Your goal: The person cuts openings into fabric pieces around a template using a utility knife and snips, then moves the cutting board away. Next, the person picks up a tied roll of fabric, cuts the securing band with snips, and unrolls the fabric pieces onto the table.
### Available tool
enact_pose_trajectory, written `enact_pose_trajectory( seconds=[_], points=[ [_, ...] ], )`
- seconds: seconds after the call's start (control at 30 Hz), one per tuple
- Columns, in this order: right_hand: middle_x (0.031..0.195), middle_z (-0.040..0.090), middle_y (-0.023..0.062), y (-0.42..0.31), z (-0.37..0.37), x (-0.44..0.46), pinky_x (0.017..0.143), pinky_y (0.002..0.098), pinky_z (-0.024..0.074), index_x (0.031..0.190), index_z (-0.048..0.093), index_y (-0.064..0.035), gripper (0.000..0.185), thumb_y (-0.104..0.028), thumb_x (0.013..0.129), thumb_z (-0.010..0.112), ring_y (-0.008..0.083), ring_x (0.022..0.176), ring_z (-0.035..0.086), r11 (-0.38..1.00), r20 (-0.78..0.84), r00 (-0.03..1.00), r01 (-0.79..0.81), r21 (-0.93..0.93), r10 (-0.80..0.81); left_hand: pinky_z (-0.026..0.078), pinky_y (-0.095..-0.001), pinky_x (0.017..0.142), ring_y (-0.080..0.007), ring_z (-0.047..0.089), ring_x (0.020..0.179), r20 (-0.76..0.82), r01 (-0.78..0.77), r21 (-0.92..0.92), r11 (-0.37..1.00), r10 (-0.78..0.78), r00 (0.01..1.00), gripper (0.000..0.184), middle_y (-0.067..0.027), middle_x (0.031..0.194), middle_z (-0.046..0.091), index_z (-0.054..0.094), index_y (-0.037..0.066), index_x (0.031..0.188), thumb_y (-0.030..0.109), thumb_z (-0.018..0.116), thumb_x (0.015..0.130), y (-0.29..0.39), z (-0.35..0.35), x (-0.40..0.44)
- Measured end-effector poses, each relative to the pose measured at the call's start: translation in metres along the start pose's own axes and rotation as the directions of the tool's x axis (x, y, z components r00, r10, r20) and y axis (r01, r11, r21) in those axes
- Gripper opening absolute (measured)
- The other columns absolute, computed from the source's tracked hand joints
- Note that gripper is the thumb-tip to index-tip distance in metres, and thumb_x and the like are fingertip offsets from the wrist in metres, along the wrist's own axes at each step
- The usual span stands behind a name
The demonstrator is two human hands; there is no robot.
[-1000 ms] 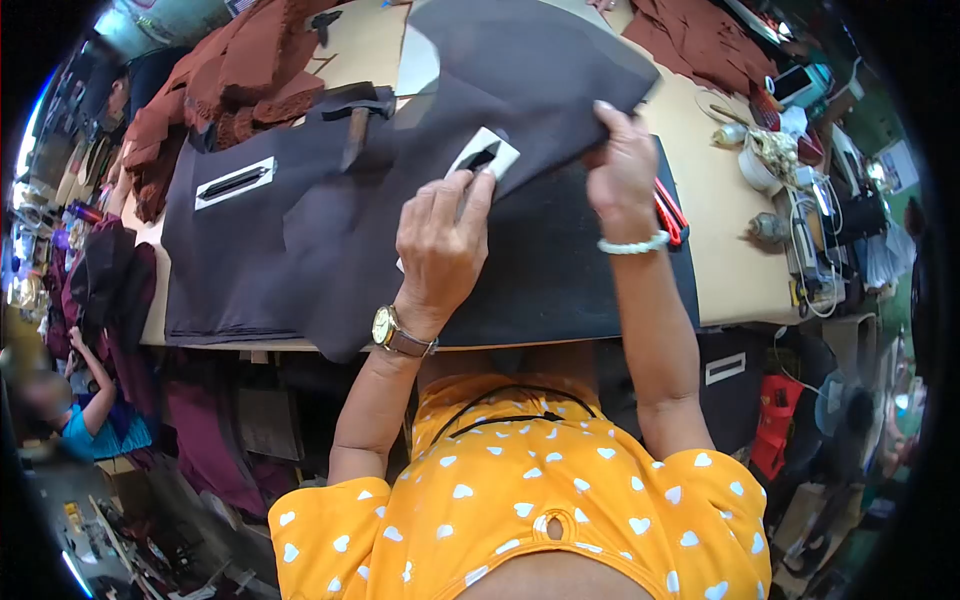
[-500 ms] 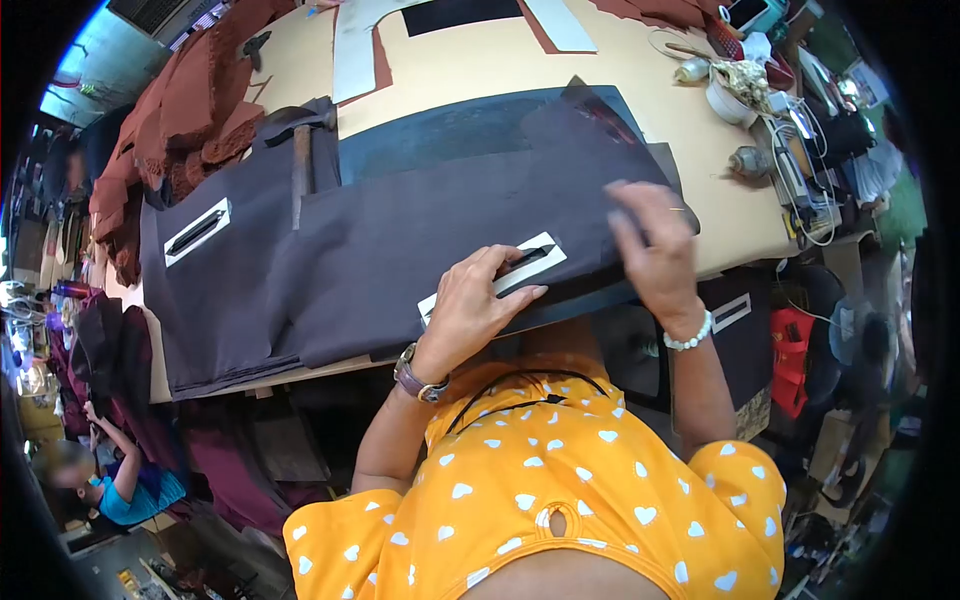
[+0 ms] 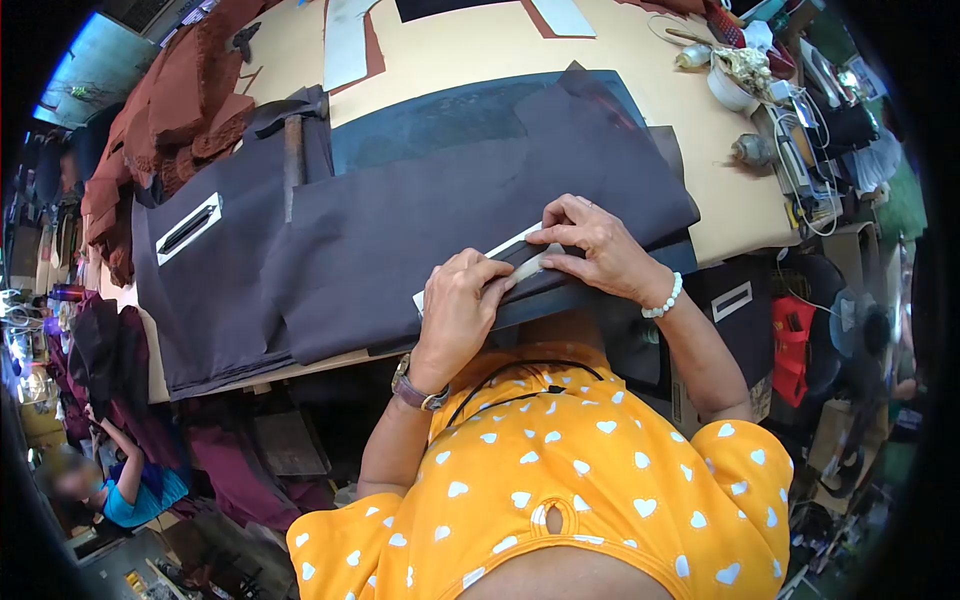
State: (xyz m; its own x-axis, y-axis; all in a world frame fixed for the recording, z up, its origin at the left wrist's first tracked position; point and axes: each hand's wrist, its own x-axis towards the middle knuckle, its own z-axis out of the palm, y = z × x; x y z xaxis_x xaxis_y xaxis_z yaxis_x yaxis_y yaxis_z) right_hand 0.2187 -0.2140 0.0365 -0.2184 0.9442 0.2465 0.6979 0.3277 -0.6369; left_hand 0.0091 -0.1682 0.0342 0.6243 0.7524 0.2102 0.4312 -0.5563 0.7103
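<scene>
My left hand and right hand, fingertips pinched nearly together, hold a narrow pale strip partly raised from dark brown cloth; another white, black-centred rectangle lies flat, untouched.

A workshop for cut cloth, by the look of it: dark cloth lies in layers across a broad bench, with a hammer on it, a heap of rust-brown pieces far left, and another person near maroon cloth at the left.
</scene>
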Motion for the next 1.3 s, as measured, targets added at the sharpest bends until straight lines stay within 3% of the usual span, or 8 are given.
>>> enact_pose_trajectory(
  seconds=[0.23, 0.33, 0.43, 0.5, 0.57, 0.73, 1.0, 1.3],
  points=[
    [0.096, 0.055, 0.0076, 0.011, -0.011, -0.005, 0.078, 0.0325, 0.0451, 0.083, 0.069, -0.0059, 0.015, -0.016, 0.073, 0.070, 0.0229, 0.089, 0.054, 0.985, 0.091, 0.995, 0.035, 0.167, -0.051, 0.043, -0.0343, 0.063, -0.0241, 0.056, 0.069, -0.076, -0.076, 0.001, 0.997, 0.075, 0.994, 0.012, -0.0080, 0.072, 0.057, 0.070, 0.006, 0.085, 0.007, 0.068, 0.073, -0.007, 0.005, -0.006],
    [0.101, 0.055, 0.0081, 0.011, -0.017, 0.002, 0.080, 0.0327, 0.0442, 0.088, 0.067, -0.0067, 0.021, -0.021, 0.072, 0.071, 0.0239, 0.093, 0.054, 0.980, 0.103, 0.989, -0.120, 0.159, 0.104, 0.043, -0.0341, 0.062, -0.0241, 0.056, 0.069, -0.074, -0.085, 0.007, 0.996, 0.085, 0.994, 0.012, -0.0077, 0.071, 0.057, 0.070, 0.006, 0.085, 0.006, 0.068, 0.072, -0.008, 0.004, -0.006],
    [0.105, 0.055, 0.0080, 0.010, 0.000, 0.011, 0.083, 0.0365, 0.0428, 0.095, 0.064, -0.0083, 0.029, -0.024, 0.072, 0.071, 0.0255, 0.098, 0.053, 0.973, -0.133, 0.991, -0.022, -0.229, -0.009, 0.042, -0.0343, 0.063, -0.0239, 0.055, 0.069, -0.078, -0.090, 0.017, 0.996, 0.091, 0.993, 0.012, -0.0074, 0.071, 0.056, 0.069, 0.006, 0.085, 0.007, 0.068, 0.073, -0.008, 0.006, -0.006],
    [0.111, 0.052, 0.0088, 0.006, 0.014, 0.014, 0.090, 0.0400, 0.0386, 0.105, 0.060, -0.0102, 0.039, -0.032, 0.074, 0.068, 0.0274, 0.107, 0.048, 0.949, -0.115, 0.992, 0.015, -0.314, -0.054, 0.041, -0.0346, 0.064, -0.0238, 0.055, 0.070, -0.086, -0.092, 0.041, 0.995, 0.095, 0.992, 0.011, -0.0070, 0.072, 0.056, 0.068, 0.006, 0.084, 0.008, 0.068, 0.073, -0.008, 0.006, -0.007],
    [0.113, 0.051, 0.0093, -0.001, 0.027, 0.019, 0.093, 0.0409, 0.0364, 0.107, 0.059, -0.0099, 0.042, -0.035, 0.075, 0.067, 0.0282, 0.111, 0.046, 0.934, -0.108, 0.987, 0.073, -0.350, -0.117, 0.039, -0.0351, 0.065, -0.0237, 0.054, 0.071, -0.091, -0.098, 0.083, 0.992, 0.106, 0.990, 0.010, -0.0067, 0.073, 0.055, 0.066, 0.006, 0.084, 0.010, 0.068, 0.074, -0.005, 0.004, -0.008],
    [0.120, 0.049, 0.0111, 0.010, 0.004, 0.010, 0.097, 0.0408, 0.0337, 0.119, 0.054, -0.0110, 0.056, -0.042, 0.073, 0.066, 0.0297, 0.115, 0.043, 0.925, -0.060, 0.998, -0.045, -0.377, 0.024, 0.037, -0.0347, 0.068, -0.0237, 0.053, 0.074, -0.046, -0.024, 0.168, 0.985, 0.032, 0.998, 0.008, -0.0053, 0.076, 0.055, 0.062, 0.006, 0.082, 0.010, 0.066, 0.076, -0.011, -0.030, -0.039],
    [0.122, 0.047, 0.0118, -0.026, 0.050, 0.028, 0.099, 0.0409, 0.0327, 0.117, 0.055, -0.0107, 0.053, -0.038, 0.073, 0.068, 0.0306, 0.117, 0.042, 0.937, 0.011, 0.993, 0.112, -0.332, -0.115, 0.036, -0.0339, 0.067, -0.0231, 0.052, 0.076, -0.063, 0.004, 0.154, 0.988, 0.005, 0.998, 0.007, -0.0056, 0.077, 0.055, 0.062, 0.006, 0.081, 0.009, 0.066, 0.075, -0.017, -0.038, -0.051],
    [0.121, 0.048, 0.0122, -0.010, 0.024, 0.014, 0.100, 0.0413, 0.0320, 0.115, 0.056, -0.0099, 0.054, -0.040, 0.072, 0.068, 0.0307, 0.118, 0.041, 0.925, -0.056, 0.998, -0.033, -0.378, 0.013, 0.038, -0.0340, 0.066, -0.0229, 0.051, 0.075, -0.131, -0.013, 0.127, 0.992, 0.030, 0.991, 0.014, -0.0061, 0.079, 0.053, 0.062, 0.005, 0.079, 0.013, 0.071, 0.072, -0.032, -0.046, -0.067]
  ],
)
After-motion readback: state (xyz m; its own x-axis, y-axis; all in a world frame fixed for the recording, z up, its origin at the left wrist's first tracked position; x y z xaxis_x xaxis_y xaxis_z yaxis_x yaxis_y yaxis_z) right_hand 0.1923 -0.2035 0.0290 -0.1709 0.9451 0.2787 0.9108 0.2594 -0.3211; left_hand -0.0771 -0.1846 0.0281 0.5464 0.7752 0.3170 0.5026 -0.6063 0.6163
